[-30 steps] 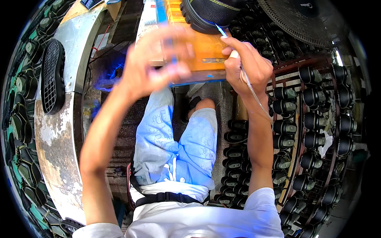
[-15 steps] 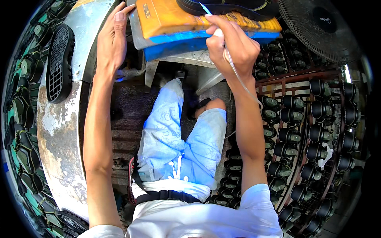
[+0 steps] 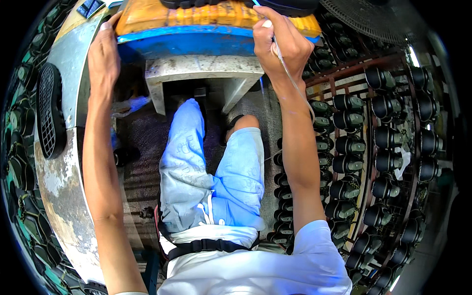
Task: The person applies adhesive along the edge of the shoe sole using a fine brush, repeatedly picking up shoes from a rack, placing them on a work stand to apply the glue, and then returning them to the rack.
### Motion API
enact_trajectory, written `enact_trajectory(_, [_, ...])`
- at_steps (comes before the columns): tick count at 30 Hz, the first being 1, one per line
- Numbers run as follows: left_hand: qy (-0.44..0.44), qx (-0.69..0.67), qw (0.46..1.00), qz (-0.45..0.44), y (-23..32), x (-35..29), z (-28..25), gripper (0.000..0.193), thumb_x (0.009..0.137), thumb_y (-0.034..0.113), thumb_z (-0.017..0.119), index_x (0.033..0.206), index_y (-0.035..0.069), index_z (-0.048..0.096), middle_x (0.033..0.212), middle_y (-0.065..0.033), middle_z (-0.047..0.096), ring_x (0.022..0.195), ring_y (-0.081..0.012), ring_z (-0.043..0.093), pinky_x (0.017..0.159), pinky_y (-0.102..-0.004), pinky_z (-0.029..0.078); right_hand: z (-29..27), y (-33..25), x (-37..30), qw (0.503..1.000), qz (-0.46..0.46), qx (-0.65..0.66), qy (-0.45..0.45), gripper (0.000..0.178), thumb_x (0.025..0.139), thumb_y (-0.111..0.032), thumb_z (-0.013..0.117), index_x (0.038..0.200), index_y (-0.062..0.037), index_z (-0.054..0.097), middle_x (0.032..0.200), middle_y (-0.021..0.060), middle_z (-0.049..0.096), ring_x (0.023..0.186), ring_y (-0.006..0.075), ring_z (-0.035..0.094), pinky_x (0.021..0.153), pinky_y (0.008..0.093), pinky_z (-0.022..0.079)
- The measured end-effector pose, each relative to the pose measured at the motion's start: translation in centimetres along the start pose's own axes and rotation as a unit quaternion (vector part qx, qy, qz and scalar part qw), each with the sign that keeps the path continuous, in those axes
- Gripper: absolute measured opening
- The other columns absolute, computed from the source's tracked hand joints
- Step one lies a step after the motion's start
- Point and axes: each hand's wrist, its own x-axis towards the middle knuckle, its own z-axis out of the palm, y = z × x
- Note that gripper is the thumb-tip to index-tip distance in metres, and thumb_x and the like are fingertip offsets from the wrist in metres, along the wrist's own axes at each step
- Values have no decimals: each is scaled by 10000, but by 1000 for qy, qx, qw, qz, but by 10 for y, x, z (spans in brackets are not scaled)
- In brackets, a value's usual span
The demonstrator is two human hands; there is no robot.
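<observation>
My right hand (image 3: 282, 46) is closed around a thin pen-like tool (image 3: 255, 3) with a pale blue tip and a clear cord running back over the wrist. The tip is at a black shoe (image 3: 295, 7), which lies on a worn yellow block (image 3: 187, 19) and is partly cut off by the upper edge. Below the yellow block is a blue layer (image 3: 191, 47). At the block's left end, my left hand (image 3: 104, 61) has its thumb and index finger stretched out and apart. Nothing shows in it; its other fingers are partly hidden.
A pale stand (image 3: 206, 66) supports the block. On a metal surface at left lies a black shoe sole (image 3: 50, 110), with a phone-like object (image 3: 90, 8) farther off. A fan (image 3: 373, 19) stands far right; racked black shoes (image 3: 349, 162) fill the right side.
The whole view has shifted, so the block and both hands appear farther left and higher. Less of the shoe shows. The right hand keeps hold of the pen-like tool.
</observation>
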Motion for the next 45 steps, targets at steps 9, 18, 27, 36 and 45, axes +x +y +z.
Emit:
enact_trajectory(9, [-99, -103, 989, -45, -42, 53, 3, 539, 1170, 424, 325, 1475, 96, 625, 1300, -82, 686, 1133, -145, 597, 1024, -278, 446, -56, 6, -3, 997, -27, -67, 3, 247, 802, -84, 645, 1012, -75, 775, 747, 104, 709, 591, 284, 688, 555, 346, 539])
enact_trajectory(18, [-105, -154, 972, -141, -67, 100, 27, 439, 1134, 395, 468, 1412, 123, 673, 836, 35, 587, 693, -54, 460, 611, -242, 369, -108, -10, 14, 998, 52, -20, -34, 185, 804, -70, 640, 950, -45, 751, 722, 132, 695, 563, 305, 673, 524, 377, 536])
enact_trajectory(27, [-76, -120, 987, -75, -42, 84, 32, 408, 1141, 220, 416, 1439, 18, 608, 1392, -139, 652, 1271, -219, 591, 1131, -331, 407, -167, -2, 21, 982, 161, 80, 49, 221, 877, 3, 570, 950, -8, 778, 626, 104, 676, 535, 155, 659, 519, 281, 489])
enact_trajectory(36, [42, -193, 967, -162, 106, -103, 12, 397, 1110, 235, 537, 1462, 59, 587, 761, 64, 478, 570, -26, 384, 497, -213, 327, -58, -39, -23, 894, 263, 359, -46, 231, 1009, -144, 585, 1183, -32, 686, 850, 166, 769, 767, 301, 761, 733, 407, 608])
enact_trajectory(45, [-56, 44, 982, 173, 168, -7, 19, 586, 919, 221, 820, 1391, -42, 594, 1233, -187, 706, 1174, -269, 661, 1046, -384, 492, -45, -38, 10, 944, 283, 86, -144, 925, 798, -628, 816, 1379, 37, 538, 1121, 301, 706, 1125, 458, 662, 1055, 532, 457])
